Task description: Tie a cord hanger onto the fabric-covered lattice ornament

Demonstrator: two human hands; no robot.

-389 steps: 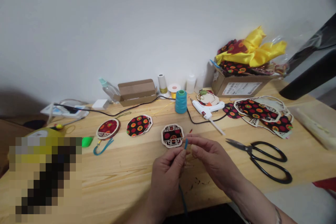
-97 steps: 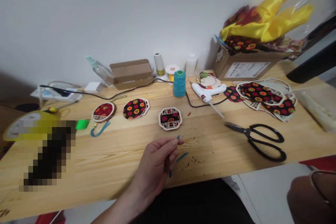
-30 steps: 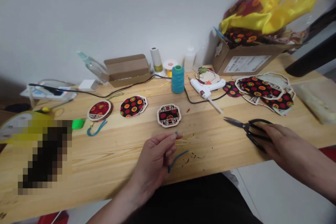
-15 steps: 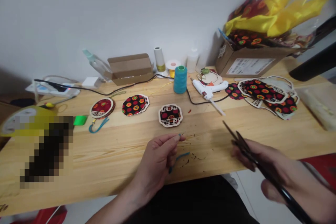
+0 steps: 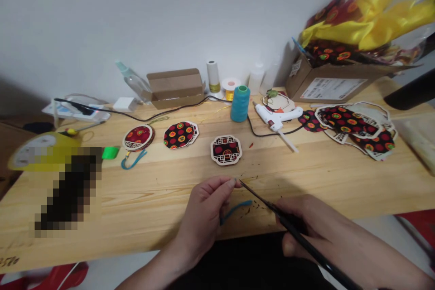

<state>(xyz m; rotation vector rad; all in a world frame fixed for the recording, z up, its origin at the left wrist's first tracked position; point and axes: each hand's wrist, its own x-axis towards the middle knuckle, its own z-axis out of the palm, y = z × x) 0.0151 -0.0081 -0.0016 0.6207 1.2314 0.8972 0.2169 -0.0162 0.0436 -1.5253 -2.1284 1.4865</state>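
Note:
My left hand (image 5: pixel 207 210) is closed in a pinch on a blue cord (image 5: pixel 235 207), whose loose end curls on the wooden table (image 5: pixel 142 199) below my fingers. In my right hand (image 5: pixel 314 229) I grip black scissors (image 5: pixel 272 207). Their blade tips point up-left and reach the pinched fingertips of my left hand. A round wooden fretwork ornament with red-and-black fabric (image 5: pixel 226 149) lies just beyond both hands.
Two more fabric ornaments (image 5: pixel 139 137) (image 5: pixel 180 134) lie to the left. A teal thread spool (image 5: pixel 240 104), a white glue gun (image 5: pixel 277 120) with a black cable, a small cardboard box (image 5: pixel 175 87), and a pile of ornaments (image 5: pixel 353 124) sit behind. A box of fabric (image 5: pixel 340 77) stands far right.
My right hand picked the scissors up from the table at the right and swung them left, bringing the tips to the cord pinched in my left hand.

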